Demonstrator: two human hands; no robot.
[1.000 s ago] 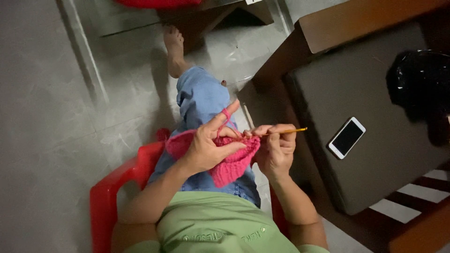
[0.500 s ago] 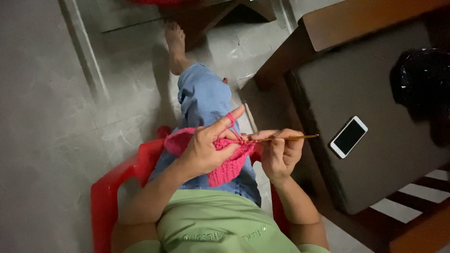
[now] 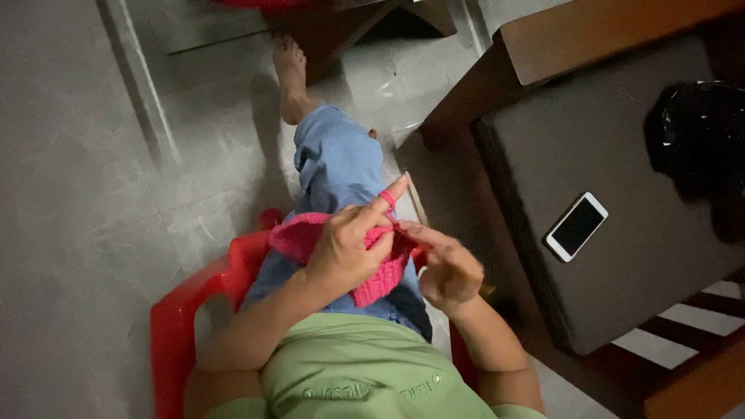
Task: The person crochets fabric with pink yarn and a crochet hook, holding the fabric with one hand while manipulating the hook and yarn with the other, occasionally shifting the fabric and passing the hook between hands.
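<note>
A pink crocheted piece (image 3: 301, 237) rests on my lap over blue jeans. My left hand (image 3: 349, 250) grips its upper edge, and pink yarn is looped around the raised index finger. My right hand (image 3: 446, 268) sits just to the right of the piece, fingers curled, its fingertips meeting the fabric's edge next to my left hand. The crochet hook is hidden inside my right hand; only a small tan end shows beneath it. I sit on a red plastic chair (image 3: 182, 318), in a green shirt.
A dark cushioned seat with a wooden frame (image 3: 621, 155) stands to my right, bearing a white-edged phone (image 3: 575, 226) and a black bag (image 3: 702, 136). Grey tiled floor (image 3: 85, 155) spreads to the left. My bare foot (image 3: 289, 77) stretches toward a wooden table leg.
The hook's shaft, which stuck out to the right of my right hand, has dropped out of sight as that hand turned down. My left hand stays on the pink piece.
</note>
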